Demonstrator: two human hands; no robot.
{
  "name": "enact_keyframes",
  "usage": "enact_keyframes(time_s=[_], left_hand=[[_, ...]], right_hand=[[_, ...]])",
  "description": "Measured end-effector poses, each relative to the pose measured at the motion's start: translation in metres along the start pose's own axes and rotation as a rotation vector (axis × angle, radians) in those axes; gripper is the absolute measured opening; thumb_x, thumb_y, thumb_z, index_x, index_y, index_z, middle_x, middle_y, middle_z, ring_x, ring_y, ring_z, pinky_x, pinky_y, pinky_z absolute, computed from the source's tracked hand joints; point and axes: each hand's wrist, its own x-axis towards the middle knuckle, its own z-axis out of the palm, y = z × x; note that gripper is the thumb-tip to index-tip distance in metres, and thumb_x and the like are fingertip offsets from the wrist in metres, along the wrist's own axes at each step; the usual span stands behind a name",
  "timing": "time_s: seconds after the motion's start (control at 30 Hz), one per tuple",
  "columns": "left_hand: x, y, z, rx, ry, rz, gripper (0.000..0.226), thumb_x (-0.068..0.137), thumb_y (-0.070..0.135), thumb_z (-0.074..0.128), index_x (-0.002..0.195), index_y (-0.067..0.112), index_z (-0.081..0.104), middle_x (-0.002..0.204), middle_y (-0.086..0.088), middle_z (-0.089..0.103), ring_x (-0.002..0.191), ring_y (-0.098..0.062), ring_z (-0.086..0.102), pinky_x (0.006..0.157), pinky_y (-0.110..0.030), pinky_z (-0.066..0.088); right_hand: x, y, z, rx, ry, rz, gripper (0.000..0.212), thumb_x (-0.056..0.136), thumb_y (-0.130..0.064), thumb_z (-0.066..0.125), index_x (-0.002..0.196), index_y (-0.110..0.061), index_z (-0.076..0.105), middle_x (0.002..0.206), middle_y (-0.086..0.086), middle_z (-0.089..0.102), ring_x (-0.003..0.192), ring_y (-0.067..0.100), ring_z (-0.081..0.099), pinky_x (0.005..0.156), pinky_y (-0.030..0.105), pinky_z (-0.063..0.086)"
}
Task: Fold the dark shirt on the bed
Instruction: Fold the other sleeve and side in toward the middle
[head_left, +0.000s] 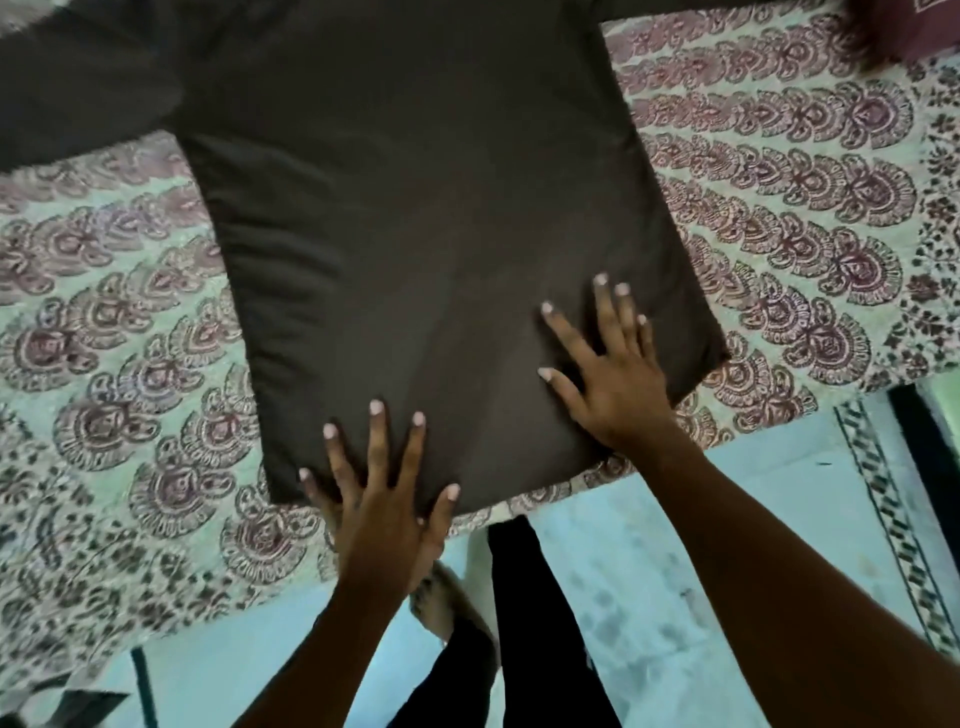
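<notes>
Smoothing looks like the step in hand: the dark shirt (415, 234) lies spread across the patterned bedspread (779, 182), left hand (382, 499) at six o'clock and right hand (608, 369) at four pressing wide-splayed, gripping nothing, so next likely comes folding a sleeve inward.

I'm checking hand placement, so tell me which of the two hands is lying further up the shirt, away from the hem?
The right hand: it lies flat further up the dark shirt, near its right edge. The left hand lies at the hem.
</notes>
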Motion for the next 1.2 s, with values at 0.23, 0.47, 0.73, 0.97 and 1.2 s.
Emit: enact_keyframes(time_s=[0.23, 0.47, 0.73, 0.97, 1.2], left_hand=[[-0.024, 0.004, -0.004, 0.013, 0.074, 0.081, 0.076, 0.095, 0.077, 0.033, 0.161, 0.047, 0.011, 0.173, -0.003, -0.005, 0.158, -0.041, -0.001, 0.114, -0.078, 0.011], [0.036, 0.003, -0.003, -0.226, 0.115, -0.192, 0.080, 0.096, 0.072, 0.034, 0.163, 0.039, 0.006, 0.173, 0.002, -0.006, 0.158, -0.039, -0.005, 0.122, -0.068, 0.010], [0.056, -0.009, -0.053, -0.354, 0.093, -0.277, 0.073, 0.091, 0.046, 0.061, 0.154, 0.017, 0.036, 0.166, -0.006, 0.026, 0.149, -0.037, 0.029, 0.114, -0.060, 0.035], [0.225, -0.063, -0.094, -0.220, 0.215, -0.098, 0.077, 0.094, 0.050, 0.054, 0.160, 0.022, 0.026, 0.172, 0.003, 0.011, 0.158, -0.027, 0.012, 0.118, -0.058, 0.031], [0.244, -0.083, -0.092, -0.171, 0.220, -0.130, 0.089, 0.088, 0.072, 0.044, 0.164, 0.033, 0.016, 0.173, 0.010, 0.003, 0.160, -0.019, 0.004, 0.124, -0.052, 0.022]], right_hand=[[-0.058, 0.031, 0.006, 0.013, 0.084, 0.505, 0.088, 0.094, -0.080, 0.024, 0.164, -0.028, 0.015, 0.173, 0.008, 0.005, 0.159, 0.035, -0.002, 0.124, 0.064, 0.010], [-0.042, -0.030, 0.009, -0.030, -0.064, -0.081, 0.078, 0.096, -0.074, 0.040, 0.162, -0.043, 0.015, 0.174, 0.001, 0.002, 0.160, 0.032, 0.002, 0.124, 0.061, 0.018], [0.014, -0.051, -0.032, 0.136, -0.060, 0.178, 0.077, 0.096, -0.065, 0.037, 0.160, -0.023, 0.030, 0.171, 0.016, 0.010, 0.156, 0.047, 0.004, 0.123, 0.060, 0.015], [0.188, -0.116, -0.002, 0.133, -0.058, -0.481, 0.065, 0.102, -0.054, 0.040, 0.161, -0.026, 0.030, 0.173, 0.008, 0.007, 0.159, 0.034, 0.004, 0.126, 0.057, 0.018], [0.288, -0.102, 0.007, 0.113, 0.062, 0.061, 0.067, 0.097, -0.069, 0.029, 0.159, -0.043, 0.027, 0.173, 0.004, 0.011, 0.159, 0.028, 0.011, 0.125, 0.062, 0.011]])
